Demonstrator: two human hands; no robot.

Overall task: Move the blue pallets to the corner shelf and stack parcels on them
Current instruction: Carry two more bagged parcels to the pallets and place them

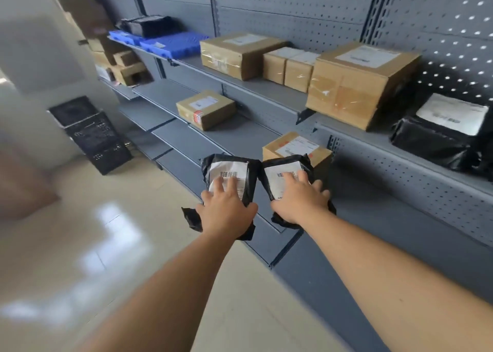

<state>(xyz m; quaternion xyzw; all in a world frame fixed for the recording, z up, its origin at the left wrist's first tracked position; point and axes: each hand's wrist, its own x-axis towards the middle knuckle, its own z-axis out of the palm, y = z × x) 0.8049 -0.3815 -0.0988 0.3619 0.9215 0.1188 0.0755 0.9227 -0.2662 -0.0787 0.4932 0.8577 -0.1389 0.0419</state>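
My left hand [226, 207] grips a black plastic parcel [246, 174] with a white barcode label, fingers over its top. Right beside it, my right hand [300, 198] grips a second black parcel [274, 176] of the same kind. Both parcels are in front of the lower grey shelf [237, 138], near a small cardboard box [296, 148]. Two blue pallets [174, 44] lie side by side at the far left end of the upper shelf [280, 92], toward the corner. A black parcel [149, 24] lies on the farther pallet.
Several cardboard boxes [360, 82] stand along the upper shelf, and a black bagged parcel [442, 132] lies at its right end. Another box [205, 108] sits on the middle shelf. A black crate [90, 132] stands on the tiled floor at left. More boxes [125, 68] fill the corner.
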